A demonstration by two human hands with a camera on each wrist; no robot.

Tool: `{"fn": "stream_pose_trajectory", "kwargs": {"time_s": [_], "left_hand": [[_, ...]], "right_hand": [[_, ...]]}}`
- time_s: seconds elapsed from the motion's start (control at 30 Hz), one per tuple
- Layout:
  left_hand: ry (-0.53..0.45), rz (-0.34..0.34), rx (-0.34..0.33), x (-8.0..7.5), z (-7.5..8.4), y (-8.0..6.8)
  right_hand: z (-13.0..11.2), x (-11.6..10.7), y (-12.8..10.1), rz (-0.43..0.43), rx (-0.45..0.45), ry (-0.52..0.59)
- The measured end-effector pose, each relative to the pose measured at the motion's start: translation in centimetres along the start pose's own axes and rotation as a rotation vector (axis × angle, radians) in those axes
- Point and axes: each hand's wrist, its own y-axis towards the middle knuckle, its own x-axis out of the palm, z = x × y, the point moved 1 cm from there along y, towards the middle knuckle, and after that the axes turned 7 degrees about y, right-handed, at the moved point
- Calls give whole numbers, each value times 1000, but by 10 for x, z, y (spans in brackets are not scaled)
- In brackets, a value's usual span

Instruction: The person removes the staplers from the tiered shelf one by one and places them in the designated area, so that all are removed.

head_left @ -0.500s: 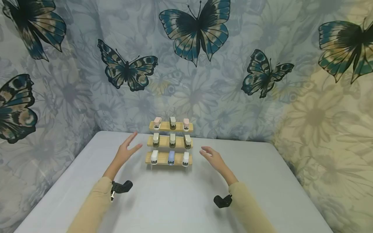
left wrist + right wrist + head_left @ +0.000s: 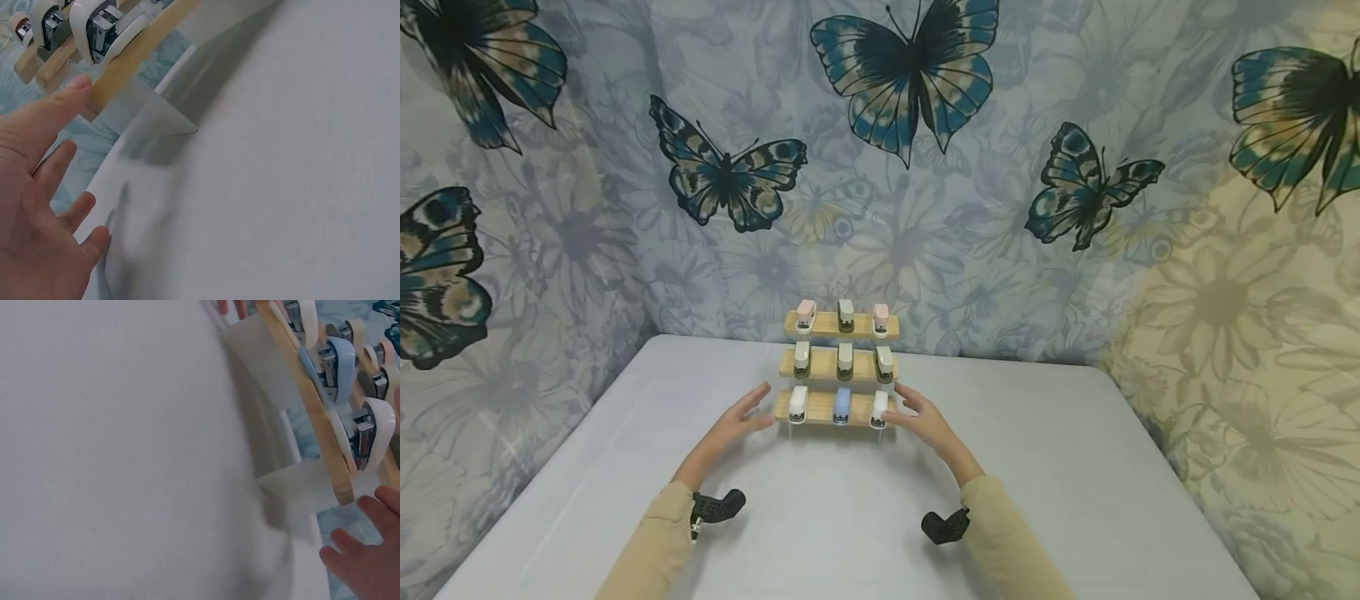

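Broadly, a pale grey table (image 2: 850, 533) fills the lower view, backed by a butterfly-print cloth (image 2: 925, 208). Near the table's far edge, at its middle, stands a three-tier wooden rack (image 2: 822, 407) carrying nine small staplers; clear panels hold up the lowest shelf. The left hand (image 2: 739, 419) and right hand (image 2: 922, 419) flank that shelf's ends, fingers straight and relaxed, grasping nothing; whether they touch the wood I cannot tell. An uneven squeeze or lift would likely tip the rack, and the loose white stapler (image 2: 797, 404) could slide off.
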Motion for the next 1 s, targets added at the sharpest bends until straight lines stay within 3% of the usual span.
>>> {"fn": "stream_pose_trajectory", "kwargs": {"time_s": [0.2,0.33,0.6,1.0], "left_hand": [[-125,-7,-122,13,-2,-4],[-175,-5,-111,17,0,-3],[-188,43,-170,20,-3,0],[-216,89,-169,29,-5,7]], "right_hand": [[20,7,7,-24,-121,13],[23,7,11,-4,-181,13],[3,12,12,19,-83,30],[5,7,10,88,-89,9]]}}
